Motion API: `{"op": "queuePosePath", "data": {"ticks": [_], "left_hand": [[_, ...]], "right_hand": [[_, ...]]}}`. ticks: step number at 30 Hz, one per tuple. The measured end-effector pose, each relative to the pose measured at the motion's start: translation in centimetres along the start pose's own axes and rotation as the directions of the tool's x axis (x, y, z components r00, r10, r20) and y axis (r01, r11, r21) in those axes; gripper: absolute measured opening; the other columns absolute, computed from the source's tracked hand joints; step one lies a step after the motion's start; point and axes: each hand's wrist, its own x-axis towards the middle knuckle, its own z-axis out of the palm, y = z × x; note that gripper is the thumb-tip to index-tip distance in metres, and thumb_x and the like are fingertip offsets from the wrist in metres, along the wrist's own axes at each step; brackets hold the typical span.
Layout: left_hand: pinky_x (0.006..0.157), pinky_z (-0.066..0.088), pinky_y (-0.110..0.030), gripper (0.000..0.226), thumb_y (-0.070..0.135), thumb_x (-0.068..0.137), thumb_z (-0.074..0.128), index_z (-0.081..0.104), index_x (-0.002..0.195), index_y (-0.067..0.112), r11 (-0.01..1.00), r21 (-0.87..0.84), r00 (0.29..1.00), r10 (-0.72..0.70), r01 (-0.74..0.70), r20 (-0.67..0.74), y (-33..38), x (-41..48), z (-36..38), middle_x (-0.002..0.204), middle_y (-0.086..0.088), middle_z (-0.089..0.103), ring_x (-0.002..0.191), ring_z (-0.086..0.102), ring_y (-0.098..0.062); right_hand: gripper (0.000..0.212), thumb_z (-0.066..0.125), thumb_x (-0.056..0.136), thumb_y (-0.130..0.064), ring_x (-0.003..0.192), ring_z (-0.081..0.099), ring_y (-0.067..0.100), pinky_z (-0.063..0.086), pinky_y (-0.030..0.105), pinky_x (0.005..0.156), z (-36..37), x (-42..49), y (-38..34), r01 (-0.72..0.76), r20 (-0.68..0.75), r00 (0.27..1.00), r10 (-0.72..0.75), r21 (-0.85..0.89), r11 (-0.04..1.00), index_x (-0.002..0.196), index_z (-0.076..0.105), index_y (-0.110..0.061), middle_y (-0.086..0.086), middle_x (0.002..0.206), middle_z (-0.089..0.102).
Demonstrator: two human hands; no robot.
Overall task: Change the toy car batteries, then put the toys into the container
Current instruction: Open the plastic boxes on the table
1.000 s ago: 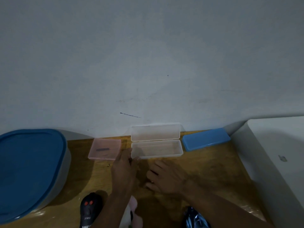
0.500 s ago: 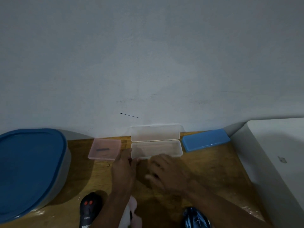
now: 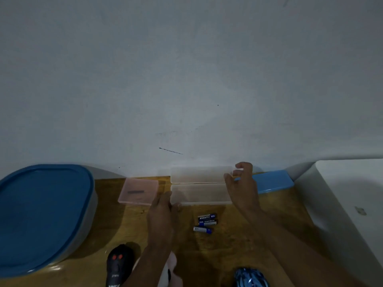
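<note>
Three blue batteries (image 3: 205,222) lie loose on the wooden table (image 3: 238,235) in front of an open clear plastic case (image 3: 201,194). Its lid (image 3: 196,175) is folded back against the wall. My left hand (image 3: 162,218) grips the case's front left corner. My right hand (image 3: 242,187) is raised at the lid's right end, thumb and curled fingers pinching its edge. A black remote control (image 3: 119,264) lies at the bottom left, a blue toy car (image 3: 250,277) at the bottom edge. A pink and white toy (image 3: 172,272) is partly hidden under my left forearm.
A large grey container with a blue lid (image 3: 41,214) fills the left side. A small pink box (image 3: 138,191) sits left of the clear case, a blue box (image 3: 271,181) to its right. A white appliance (image 3: 352,204) borders the table's right side.
My right hand has lifted off the table and moved back right to the lid's end, uncovering the three batteries. My left hand has stayed at the case's corner.
</note>
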Motion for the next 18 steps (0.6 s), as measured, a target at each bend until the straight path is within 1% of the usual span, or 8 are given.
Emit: {"op": "queuePosePath", "data": {"ticks": [2, 4, 6, 8, 11, 14, 16, 18], "left_hand": [[0.076, 0.048, -0.023, 0.02, 0.016, 0.09, 0.064, 0.068, 0.109, 0.016, 1.0, -0.008, 1.0, 0.023, -0.023, -0.007, 0.1, -0.1, 0.0, 0.103, 0.0, 0.069, 0.094, 0.062, -0.015], [0.077, 0.047, -0.019, 0.02, 0.014, 0.09, 0.063, 0.068, 0.11, 0.015, 0.999, -0.032, 0.999, 0.031, -0.031, -0.008, 0.4, -0.3, -0.1, 0.105, 0.0, 0.069, 0.095, 0.062, -0.013], [0.081, 0.048, -0.019, 0.022, 0.013, 0.09, 0.064, 0.068, 0.111, 0.015, 0.998, -0.059, 1.0, 0.02, -0.02, -0.003, 0.7, -0.3, -0.2, 0.108, 0.0, 0.069, 0.099, 0.063, -0.014], [0.085, 0.05, -0.022, 0.024, 0.012, 0.089, 0.065, 0.067, 0.112, 0.015, 0.997, -0.081, 1.0, 0.002, -0.001, 0.009, 0.9, -0.2, -0.5, 0.11, 0.0, 0.069, 0.102, 0.064, -0.015], [0.085, 0.049, -0.018, 0.029, 0.016, 0.087, 0.068, 0.066, 0.116, 0.015, 0.994, -0.111, 1.0, 0.014, -0.011, 0.026, 1.1, -0.2, -0.8, 0.111, 0.003, 0.069, 0.102, 0.065, -0.012], [0.07, 0.042, 0.0, 0.024, 0.022, 0.089, 0.067, 0.065, 0.111, 0.015, 0.992, -0.123, 1.0, -0.011, 0.014, 0.029, 1.3, -0.3, -1.0, 0.102, 0.006, 0.068, 0.09, 0.063, -0.005], [0.057, 0.041, -0.002, 0.016, 0.027, 0.092, 0.062, 0.063, 0.103, 0.016, 0.992, -0.116, 0.999, -0.042, 0.044, 0.021, 1.5, -0.2, -1.0, 0.09, 0.007, 0.066, 0.079, 0.06, -0.003], [0.058, 0.039, -0.005, 0.015, 0.029, 0.094, 0.057, 0.063, 0.101, 0.017, 0.994, -0.107, 0.999, -0.038, 0.039, 0.014, 1.5, -0.2, -0.9, 0.088, 0.005, 0.066, 0.08, 0.063, -0.008]], "right_hand": [[0.033, 0.061, 0.091, -0.017, 0.079, 0.062, 0.018, 0.052, 0.032, 0.07, -0.7, -0.5, 0.5, 0.106, 0.014, 0.994, -0.105, -0.081, 0.991, 0.122, 0.048, -0.019, 0.004, 0.097, 0.062], [0.023, 0.061, 0.092, -0.015, 0.08, 0.06, 0.012, 0.052, 0.026, 0.071, -1.4, -1.2, 1.3, 0.218, 0.056, 0.976, -0.211, -0.2, 0.955, 0.115, 0.061, -0.017, 0.006, 0.1, 0.066], [0.021, 0.063, 0.089, -0.009, 0.086, 0.061, 0.012, 0.057, 0.031, 0.076, -1.9, -2.0, 2.1, 0.303, 0.084, 0.953, -0.291, -0.252, 0.919, 0.109, 0.068, -0.012, 0.006, 0.106, 0.067], [0.023, 0.066, 0.086, -0.003, 0.094, 0.063, 0.018, 0.058, 0.038, 0.083, -2.1, -2.6, 2.7, 0.358, 0.121, 0.934, -0.337, -0.278, 0.892, 0.109, 0.07, -0.007, 0.009, 0.107, 0.068], [0.028, 0.069, 0.084, -0.001, 0.098, 0.064, 0.026, 0.057, 0.043, 0.086, -2.1, -3.1, 3.1, 0.352, 0.163, 0.935, -0.315, -0.326, 0.877, 0.112, 0.069, -0.004, 0.015, 0.11, 0.066], [0.029, 0.07, 0.082, 0.0, 0.098, 0.064, 0.031, 0.057, 0.045, 0.087, -1.9, -3.4, 3.0, 0.333, 0.189, 0.94, -0.283, -0.339, 0.88, 0.112, 0.069, -0.001, 0.02, 0.112, 0.064], [0.029, 0.069, 0.083, -0.001, 0.1, 0.064, 0.032, 0.055, 0.042, 0.09, -1.8, -3.5, 2.9, 0.306, 0.201, 0.948, -0.247, -0.354, 0.884, 0.112, 0.068, 0.0, 0.021, 0.115, 0.064], [0.029, 0.069, 0.084, -0.004, 0.101, 0.064, 0.031, 0.054, 0.039, 0.091, -1.7, -3.6, 3.1, 0.268, 0.215, 0.955, -0.203, -0.346, 0.899, 0.113, 0.068, -0.001, 0.018, 0.115, 0.065]]}}
